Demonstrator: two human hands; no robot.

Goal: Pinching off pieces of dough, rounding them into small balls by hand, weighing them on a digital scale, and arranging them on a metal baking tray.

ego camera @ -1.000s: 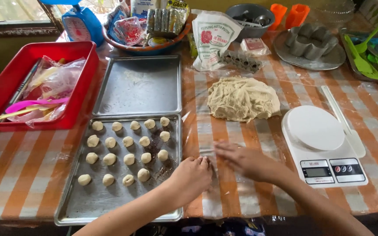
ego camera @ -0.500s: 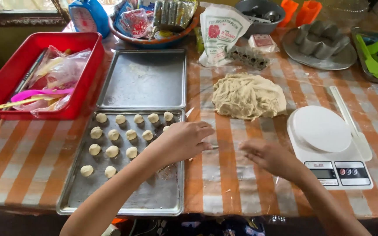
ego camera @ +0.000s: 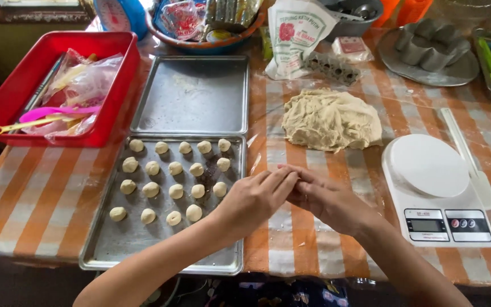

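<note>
While the left hand and right hand met with fingers pressed together, whatever they pinched stayed hidden; dough lay beyond, tray and scale flanking.

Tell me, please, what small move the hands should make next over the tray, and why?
Probably finish rolling, then set the piece in the bottom row of dough balls: the left hand and right hand meet fingertip to fingertip beside the tray, and its lower half lies bare. Any dough between them is hidden.
</note>
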